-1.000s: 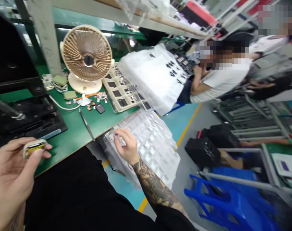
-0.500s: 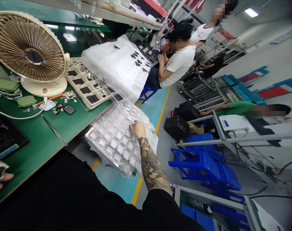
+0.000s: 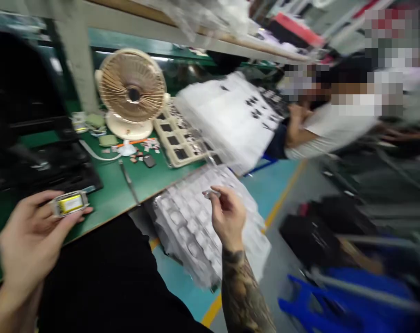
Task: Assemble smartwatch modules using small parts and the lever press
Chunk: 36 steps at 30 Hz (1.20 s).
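Note:
My left hand [image 3: 39, 226] grips a small rounded device casing [image 3: 71, 203] between thumb and fingers, over the front edge of the green bench. A yellow and silver battery shows inside its pale frame. Above a clear plastic tray [image 3: 187, 222] of small white parts, my right hand [image 3: 228, 212] pinches a small whitish part [image 3: 211, 194], blurred by motion, possibly a casing cover. A pair of tweezers [image 3: 129, 184] lies on the bench between my hands.
A beige fan [image 3: 131, 92] stands on the green bench [image 3: 112, 203]. Beside it are a cream compartment tray [image 3: 177, 159] with dark parts and stacked trays under white sheeting [image 3: 227, 111]. A co-worker sits at the right; blue stools [image 3: 334, 300] stand on the floor.
The view has swung left, bringing my left hand and its casing fully into sight. My right hand has lifted off the parts tray with a small part in its fingers.

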{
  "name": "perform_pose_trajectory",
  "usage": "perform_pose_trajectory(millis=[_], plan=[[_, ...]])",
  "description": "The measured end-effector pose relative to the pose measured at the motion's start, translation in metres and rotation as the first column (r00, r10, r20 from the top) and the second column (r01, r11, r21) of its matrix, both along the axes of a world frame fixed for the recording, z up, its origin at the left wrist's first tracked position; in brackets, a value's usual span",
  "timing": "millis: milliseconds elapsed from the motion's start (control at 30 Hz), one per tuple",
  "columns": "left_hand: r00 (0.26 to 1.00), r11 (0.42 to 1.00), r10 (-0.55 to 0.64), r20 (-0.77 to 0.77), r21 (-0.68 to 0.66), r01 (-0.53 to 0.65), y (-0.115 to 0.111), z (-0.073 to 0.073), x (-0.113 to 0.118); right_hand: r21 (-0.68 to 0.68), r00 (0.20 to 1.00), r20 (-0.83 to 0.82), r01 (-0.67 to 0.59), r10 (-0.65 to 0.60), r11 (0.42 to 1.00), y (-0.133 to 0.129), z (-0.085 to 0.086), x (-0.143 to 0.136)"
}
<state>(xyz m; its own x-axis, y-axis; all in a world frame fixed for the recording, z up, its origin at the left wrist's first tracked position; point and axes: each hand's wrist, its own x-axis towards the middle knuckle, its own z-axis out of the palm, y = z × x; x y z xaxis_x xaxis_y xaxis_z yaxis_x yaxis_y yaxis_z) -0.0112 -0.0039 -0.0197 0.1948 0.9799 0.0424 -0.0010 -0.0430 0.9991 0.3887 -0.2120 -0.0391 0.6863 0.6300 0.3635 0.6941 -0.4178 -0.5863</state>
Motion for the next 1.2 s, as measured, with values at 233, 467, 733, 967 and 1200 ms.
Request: perform_pose_trajectory(millis=[233, 467, 733, 967, 1200], plan=[[0.992, 0.997, -0.055, 0.116, -0.050, 0.061, 0.005, 0.018, 0.021, 0.249, 0.575, 0.332, -0.818, 0.748, 0.518, 0.151, 0.052, -0.150], [0.989, 1.000, 0.017, 0.146, 0.009, -0.018, 0.003, 0.013, 0.020, -0.072, 0.167, 0.448, -0.972, 0.878, 0.222, 0.191, 0.066, -0.204], [0.991, 0.999, -0.046, 0.126, -0.002, 0.047, 0.004, 0.009, 0.017, -0.089, 0.169, 0.311, -0.975, 0.935, 0.205, 0.179, 0.055, -0.190], [0.980, 0.992, -0.085, 0.181, -0.080, 0.101, 0.001, 0.007, 0.016, 0.338, 0.417, 0.022, -0.858, 0.908, 0.386, 0.196, 0.055, -0.182], [0.966, 0.986, -0.138, 0.219, -0.058, 0.154, 0.004, 0.012, 0.011, 0.217, 0.351, 0.085, -0.920, 0.933, 0.326, 0.206, 0.052, -0.185]])
